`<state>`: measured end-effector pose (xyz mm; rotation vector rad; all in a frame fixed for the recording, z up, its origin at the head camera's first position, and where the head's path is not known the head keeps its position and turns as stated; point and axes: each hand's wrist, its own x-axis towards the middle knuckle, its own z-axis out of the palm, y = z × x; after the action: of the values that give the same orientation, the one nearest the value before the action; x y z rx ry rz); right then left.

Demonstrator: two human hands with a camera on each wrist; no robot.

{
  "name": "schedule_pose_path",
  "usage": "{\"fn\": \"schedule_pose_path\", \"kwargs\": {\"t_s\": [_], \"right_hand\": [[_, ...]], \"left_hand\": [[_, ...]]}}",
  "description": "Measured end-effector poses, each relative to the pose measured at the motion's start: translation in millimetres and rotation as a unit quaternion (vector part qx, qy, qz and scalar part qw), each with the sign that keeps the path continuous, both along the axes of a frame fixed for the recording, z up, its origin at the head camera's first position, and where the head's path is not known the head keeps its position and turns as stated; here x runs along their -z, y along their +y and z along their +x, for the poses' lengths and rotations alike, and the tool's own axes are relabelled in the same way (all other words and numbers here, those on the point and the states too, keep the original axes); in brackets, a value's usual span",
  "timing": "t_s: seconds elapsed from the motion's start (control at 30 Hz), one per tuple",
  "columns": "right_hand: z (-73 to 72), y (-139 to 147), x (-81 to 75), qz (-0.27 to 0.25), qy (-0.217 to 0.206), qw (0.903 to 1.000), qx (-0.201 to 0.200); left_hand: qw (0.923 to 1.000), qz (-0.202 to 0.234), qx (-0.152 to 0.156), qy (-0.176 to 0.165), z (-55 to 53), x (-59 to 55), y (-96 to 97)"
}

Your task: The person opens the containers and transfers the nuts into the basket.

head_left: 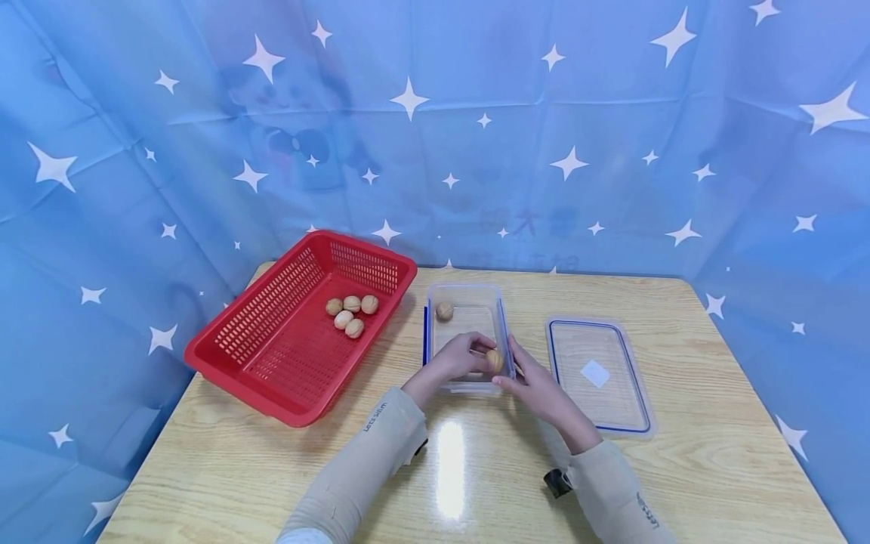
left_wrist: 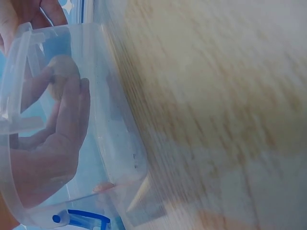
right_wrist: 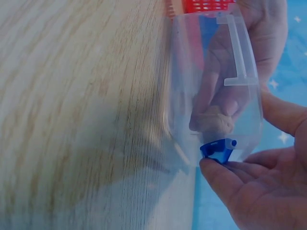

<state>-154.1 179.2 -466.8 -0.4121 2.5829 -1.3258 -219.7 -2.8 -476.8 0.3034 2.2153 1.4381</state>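
Observation:
My left hand [head_left: 464, 357] reaches inside a clear plastic box [head_left: 469, 295] and pinches a walnut [head_left: 495, 360] between thumb and fingers, near the box's right wall. Through the clear side, the left wrist view shows the walnut [left_wrist: 63, 72] at the fingertips. At the box's near right corner, my right hand [head_left: 544, 389] grips the wall, thumb at the near rim and fingers along the outside. In the right wrist view, its fingers touch a blue latch [right_wrist: 217, 150]. Another walnut [head_left: 444, 311] lies in the far left corner of the box.
A red slotted basket [head_left: 292, 408] on the left holds several walnuts [head_left: 343, 320]. To the right of the box, its clear lid [head_left: 578, 355] with a blue seal lies flat on the wooden table [head_left: 714, 453]. A blue star-patterned curtain [head_left: 476, 166] hangs behind.

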Motion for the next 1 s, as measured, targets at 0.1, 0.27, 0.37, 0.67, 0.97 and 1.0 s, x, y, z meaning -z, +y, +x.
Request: {"fn": "schedule_pose_path", "kwargs": {"t_s": [0.1, 0.27, 0.37, 0.67, 0.97, 1.0], "right_hand": [[0.1, 0.1, -0.1, -0.003, 0.0, 1.0, -0.001], [0.1, -0.2, 0.1, -0.002, -0.001, 1.0, 0.001], [0.3, -0.7, 0.1, -0.002, -0.003, 1.0, 0.002], [0.6, 0.0, 0.7, -0.006, -0.002, 1.0, -0.001], [1.0, 0.1, -0.3, -0.01, -0.008, 0.9999, -0.002], [1.0, 0.1, -0.4, -0.009, -0.008, 0.9999, -0.002]], "left_hand": [[0.9999, 0.009, -0.009, 0.0, 0.0, -0.3, 0.6], [0.9994, 0.027, -0.021, -0.002, 0.0, 0.4, 1.3], [0.9993, 0.03, -0.023, 0.0, 1.0, -0.9, 0.7], [0.9993, 0.022, -0.03, 0.008, 2.6, -2.3, -0.4], [0.9975, 0.051, -0.048, 0.002, 1.3, -0.5, 0.1], [0.9974, 0.053, -0.05, 0.003, 1.0, -0.3, -0.1]]}}
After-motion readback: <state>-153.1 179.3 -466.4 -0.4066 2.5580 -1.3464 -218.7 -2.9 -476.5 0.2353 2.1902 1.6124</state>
